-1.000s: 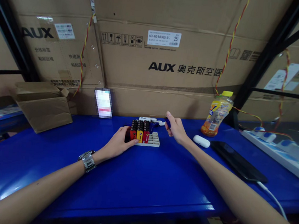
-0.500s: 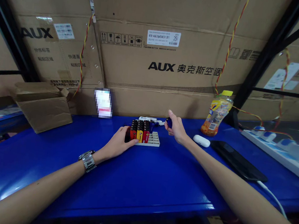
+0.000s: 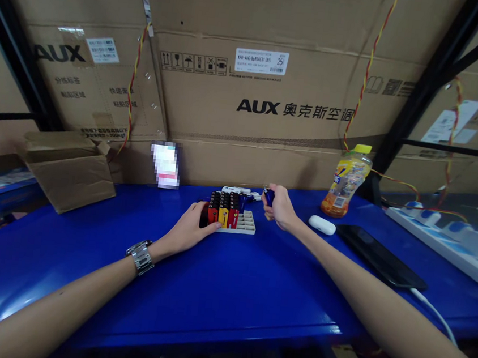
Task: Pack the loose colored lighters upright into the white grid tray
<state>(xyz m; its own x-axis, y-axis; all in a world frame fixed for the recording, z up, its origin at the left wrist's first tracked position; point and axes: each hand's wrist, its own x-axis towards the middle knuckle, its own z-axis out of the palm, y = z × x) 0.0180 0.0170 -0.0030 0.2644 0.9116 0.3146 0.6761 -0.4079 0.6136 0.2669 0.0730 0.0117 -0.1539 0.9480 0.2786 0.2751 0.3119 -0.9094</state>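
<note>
On the blue table a pale lighter tray [image 3: 246, 229] holds rows of cigarette lighters [image 3: 223, 217] with red and yellow bodies and black tops. Its right-hand part shows bare slots. My left hand [image 3: 195, 224] wraps the tray's left end, thumb along the front edge and fingers around the left side, partly hidden. Right of the tray and raised off the table, my right hand [image 3: 280, 208] is closed around a blue lighter [image 3: 268, 197], the thumb bent over its top. Most of that lighter is covered by my fingers.
White markers [image 3: 238, 190] lie behind the tray. A phone [image 3: 166, 164] leans against the cardboard boxes; an open carton [image 3: 69, 169] stands at left. To the right are a drink bottle [image 3: 347, 182], a white earbud case [image 3: 322, 225], a black phone [image 3: 380, 256] on a cable and a power strip [image 3: 446, 240].
My right thumb has come down from its raised position onto the blue lighter, and the hand has tilted slightly. My left hand and the tray stay where they were.
</note>
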